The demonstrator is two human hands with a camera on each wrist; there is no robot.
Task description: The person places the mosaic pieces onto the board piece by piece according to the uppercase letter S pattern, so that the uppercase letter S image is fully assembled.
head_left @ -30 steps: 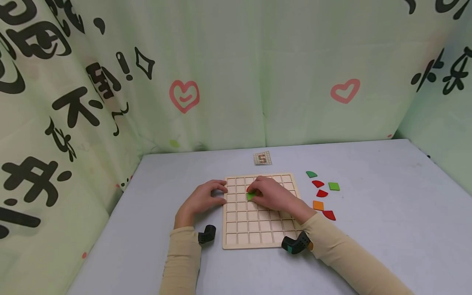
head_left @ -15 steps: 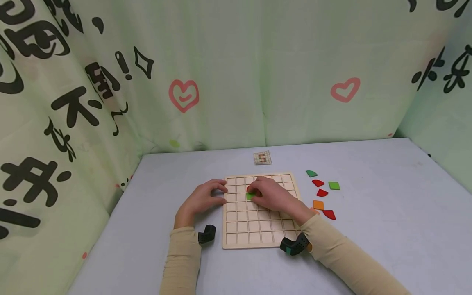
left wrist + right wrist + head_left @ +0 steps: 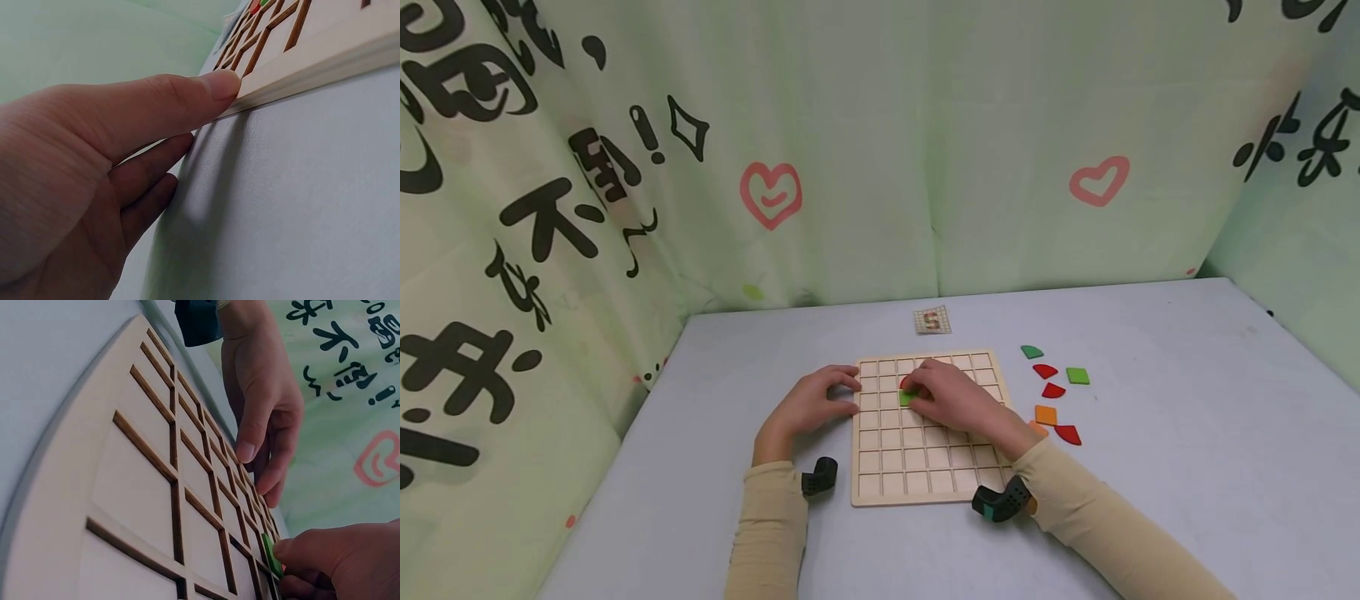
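A wooden grid board point(image 3: 917, 487) with square cells lies on the table. Along its left edge the left hand point(image 3: 808, 408) rests its fingertips, and in the left wrist view the thumb point(image 3: 222, 84) touches the rim. Over the upper middle of the board, the right hand point(image 3: 958, 396) has bent fingers and pinches at a green square tile point(image 3: 906, 399). In the right wrist view its thumb lies against that green tile point(image 3: 270, 553). A red piece point(image 3: 904, 382) shows just behind the tile, mostly covered by the fingers.
Right of the board lie several loose pieces: a dark green quarter-round point(image 3: 1032, 352), a light green square point(image 3: 1078, 376), an orange square point(image 3: 1046, 415) and red pieces, such as one point(image 3: 1068, 434) in front. A small pattern card point(image 3: 932, 320) lies behind the board. Curtains surround the table.
Both hands keep their places on the board, and the tiles stay where they were. The head view has shifted very slightly.
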